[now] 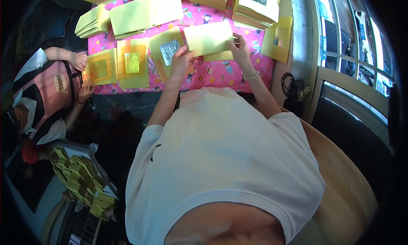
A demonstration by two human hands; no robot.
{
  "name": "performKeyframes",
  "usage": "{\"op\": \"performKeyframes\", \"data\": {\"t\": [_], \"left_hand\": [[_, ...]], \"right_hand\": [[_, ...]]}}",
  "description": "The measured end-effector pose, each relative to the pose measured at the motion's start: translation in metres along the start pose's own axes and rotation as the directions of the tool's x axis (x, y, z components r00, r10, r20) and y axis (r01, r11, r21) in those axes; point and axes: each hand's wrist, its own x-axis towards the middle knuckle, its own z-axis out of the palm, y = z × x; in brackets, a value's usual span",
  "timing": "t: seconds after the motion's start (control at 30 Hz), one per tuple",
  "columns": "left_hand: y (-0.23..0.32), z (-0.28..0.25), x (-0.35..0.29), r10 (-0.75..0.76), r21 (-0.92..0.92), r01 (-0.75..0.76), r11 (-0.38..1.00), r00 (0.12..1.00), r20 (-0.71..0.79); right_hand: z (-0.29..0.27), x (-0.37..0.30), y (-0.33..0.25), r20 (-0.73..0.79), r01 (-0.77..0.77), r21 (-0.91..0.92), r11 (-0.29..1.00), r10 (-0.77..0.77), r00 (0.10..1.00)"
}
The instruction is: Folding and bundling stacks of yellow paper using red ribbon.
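My left hand (183,61) and my right hand (240,51) hold a plain pale-yellow sheet of joss paper (208,38) between them, raised over the table. My left fingers pinch its lower left corner, and my right fingers grip its right edge. Part of another yellow sheet (219,56) shows beneath it on the pink patterned tablecloth (208,77). Left of my hands lies a yellow sheet with a silver foil square (169,50). Beside that is a sheet with a shiny square in an orange patch (133,62). Whether the held paper is one layer or several, I cannot tell.
Stacks of yellow paper (144,18) line the table's far side, with a tall pile (256,7) at the right. A co-worker's hands (80,61) touch an orange-bordered sheet (101,66) at the left. Black cables (291,85) hang right; bundled paper (80,177) sits lower left.
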Motion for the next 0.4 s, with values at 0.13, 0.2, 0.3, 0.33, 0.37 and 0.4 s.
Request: {"op": "performKeyframes", "data": {"t": [0.13,0.2,0.3,0.33,0.37,0.4], "left_hand": [[-0.04,0.022,0.028,0.175,0.355,-0.177,0.918,0.984,0.036],[-0.058,0.02,0.04,0.188,0.453,-0.178,0.874,0.982,0.023],[-0.075,0.015,0.052,0.344,0.556,-0.315,0.769,0.937,0.054],[-0.079,0.014,0.055,0.37,0.63,-0.315,0.71,0.928,0.047],[-0.082,0.012,0.058,0.397,0.698,-0.31,0.646,0.917,0.04],[-0.082,0.013,0.059,0.395,0.7,-0.311,0.643,0.918,0.045]], "right_hand": [[-0.031,-0.013,0.025,-0.12,-0.035,-0.073,0.997,0.026,0.992],[-0.033,-0.015,0.037,-0.138,-0.024,-0.069,0.997,0.014,0.99],[-0.028,-0.021,0.032,-0.147,-0.108,-0.249,0.962,0.073,0.986],[-0.028,-0.021,0.033,-0.149,-0.109,-0.247,0.963,0.074,0.986],[-0.027,-0.021,0.034,-0.156,-0.077,-0.384,0.92,0.017,0.988],[-0.026,-0.021,0.038,-0.161,-0.051,-0.513,0.857,-0.037,0.986]]}}
